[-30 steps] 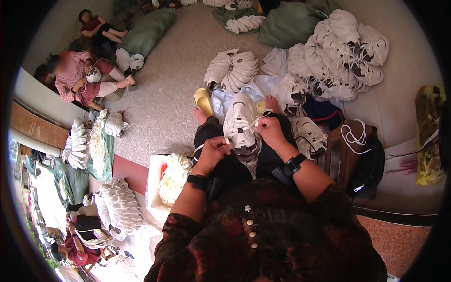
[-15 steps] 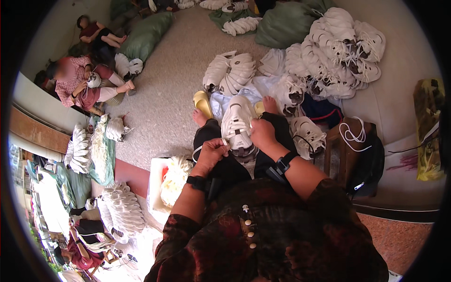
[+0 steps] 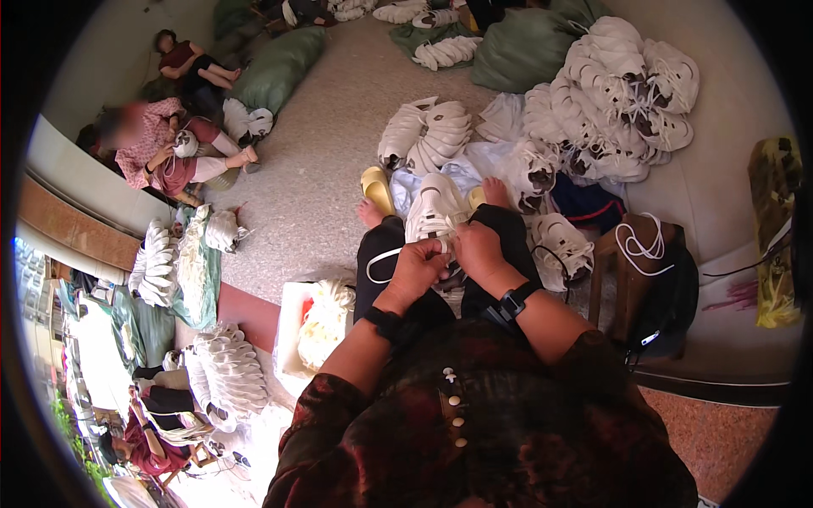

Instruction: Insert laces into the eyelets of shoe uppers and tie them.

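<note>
A white sneaker [image 3: 432, 203] lies between my thighs, toe pointing away from me, with white lacing across its front. My left hand [image 3: 418, 269] is closed in a pinch on a white shoelace [image 3: 379, 267], whose loop hangs out to the left. Against the right side of the sneaker's opening, my right hand [image 3: 479, 251] is closed on the edge. The fingertips of both hands nearly meet over the opening. They hide the upper eyelets and most of the heel.
A white box [image 3: 294, 339] of laces stands left of my leg. Piled sneakers [image 3: 601, 102] rise at the far right, with rows of sneakers [image 3: 423, 135] ahead. A wooden stool [image 3: 611, 271] with a black bag stands right. Other people sit at the left.
My left hand has moved right and forward, from the sneaker's left side to beside my right hand, drawing the lace loop along. The whole view has shifted slightly.
</note>
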{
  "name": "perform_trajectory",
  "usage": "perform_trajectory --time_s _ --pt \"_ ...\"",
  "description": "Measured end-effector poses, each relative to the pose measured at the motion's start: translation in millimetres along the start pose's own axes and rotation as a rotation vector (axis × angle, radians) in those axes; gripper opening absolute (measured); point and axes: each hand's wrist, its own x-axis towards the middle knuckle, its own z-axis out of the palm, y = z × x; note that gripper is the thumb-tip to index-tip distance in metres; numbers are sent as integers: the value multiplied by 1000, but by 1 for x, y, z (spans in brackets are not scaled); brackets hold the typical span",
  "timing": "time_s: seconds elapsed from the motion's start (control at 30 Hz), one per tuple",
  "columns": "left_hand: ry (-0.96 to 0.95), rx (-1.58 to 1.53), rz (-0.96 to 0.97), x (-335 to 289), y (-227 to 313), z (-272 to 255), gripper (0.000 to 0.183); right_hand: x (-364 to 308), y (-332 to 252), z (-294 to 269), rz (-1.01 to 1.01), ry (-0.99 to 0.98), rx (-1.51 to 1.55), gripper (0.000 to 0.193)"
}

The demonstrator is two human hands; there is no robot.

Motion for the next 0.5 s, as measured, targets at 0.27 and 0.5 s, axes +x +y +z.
perform_trajectory --time_s 0.27,0.5 --pt "254 677 373 29 -26 21 9 -11 4 8 70 -12 130 10" --pt "419 649 212 32 -15 35 12 -12 8 11 141 30 151 11"
